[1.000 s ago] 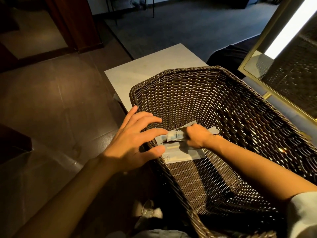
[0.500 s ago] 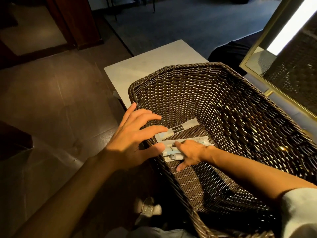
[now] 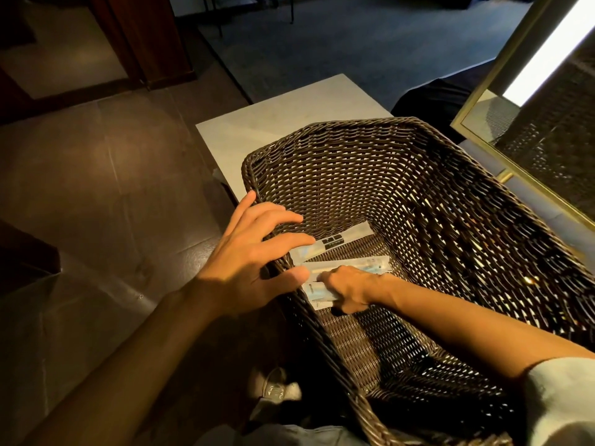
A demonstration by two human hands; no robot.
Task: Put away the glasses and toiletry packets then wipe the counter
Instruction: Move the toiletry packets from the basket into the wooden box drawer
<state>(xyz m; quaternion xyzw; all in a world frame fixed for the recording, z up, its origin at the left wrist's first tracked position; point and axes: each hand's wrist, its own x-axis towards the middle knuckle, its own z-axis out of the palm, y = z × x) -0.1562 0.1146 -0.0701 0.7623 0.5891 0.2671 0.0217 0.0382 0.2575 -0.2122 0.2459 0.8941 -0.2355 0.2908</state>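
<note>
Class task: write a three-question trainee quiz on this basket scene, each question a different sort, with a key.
1. True or false: the toiletry packets lie inside the wicker basket.
2. The left hand is at the basket's: A) near-left rim B) far wall C) floor.
3. Fill in: the right hand rests on the ____.

Key: 1 true; 2 A; 3 packets.

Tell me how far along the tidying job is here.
Packets partly done: one toiletry packet already lies in the wicker basket. In hand: the right hand presses more packets down; the left hand steadies the rim. Left: glasses, unseen here, and wiping.
</note>
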